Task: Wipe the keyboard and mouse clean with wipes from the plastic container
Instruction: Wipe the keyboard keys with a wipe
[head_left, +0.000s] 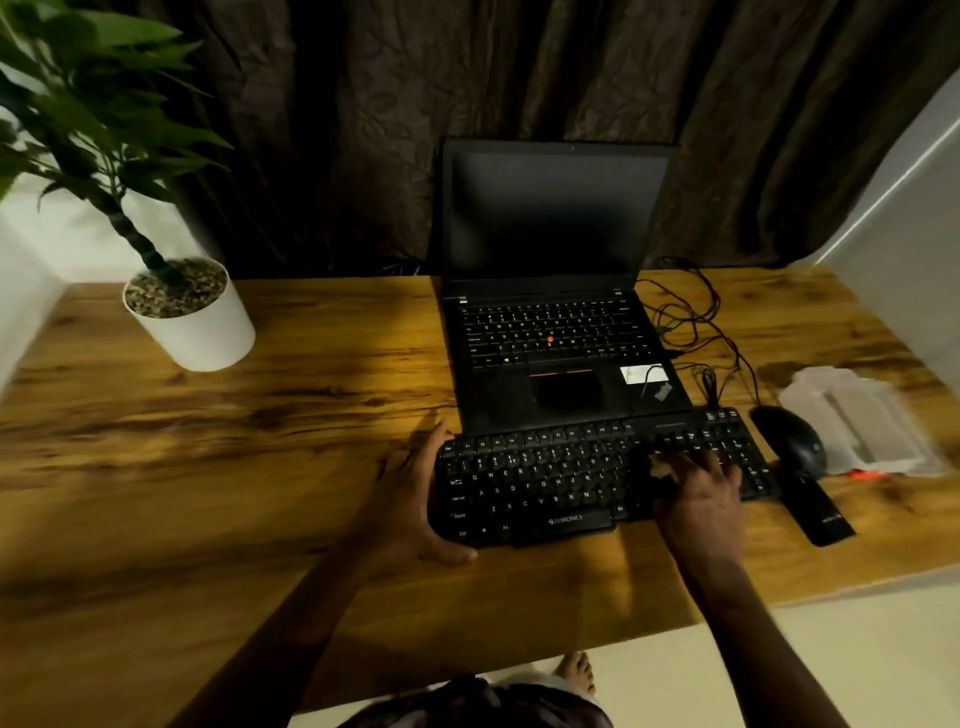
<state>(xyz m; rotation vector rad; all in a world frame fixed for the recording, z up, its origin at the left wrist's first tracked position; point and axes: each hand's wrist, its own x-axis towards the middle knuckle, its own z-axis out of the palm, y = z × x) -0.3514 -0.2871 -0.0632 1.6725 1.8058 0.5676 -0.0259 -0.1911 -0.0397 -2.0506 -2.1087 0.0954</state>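
**Item 1: keyboard (545, 488).** Black, corded, and lying on the counter (260, 441) right against the front edge of the laptop (556, 291). I judge it light and stiff, and likely to skid under a sideways wipe, so it should be held at an end. The keys give when pressed, so light strokes are best.
- My left hand (410, 499) clasps its left end, with the thumb at the near edge and the fingers round the far corner.
- My right hand (696, 499) lies flat with fingers spread on the right-hand keys, pressing down a pale wipe (661, 467). I judge the wipe soft, thin and likely to bunch.

**Item 2: mouse (795, 441).** Black and just beside the keyboard's right end. I judge it small, smooth and easily pushed, so it is best cupped from above.

**Item 3: plastic container (862, 421).** Translucent, just right of the mouse. The blur hides whether it is open.

**Item 4: surface.** The counter is glossy wood grain. I judge it slick.
- Cables (691, 317) tangle behind the mouse.
- A black slab (815, 509) lies near the mouse. I cannot tell what it is.

**Item 5: room.** Dim.
- A dark curtain (363, 130) hangs behind the counter.
- A potted plant (197, 322) stands at the far left.
- A pale floor shows below the counter's near edge.
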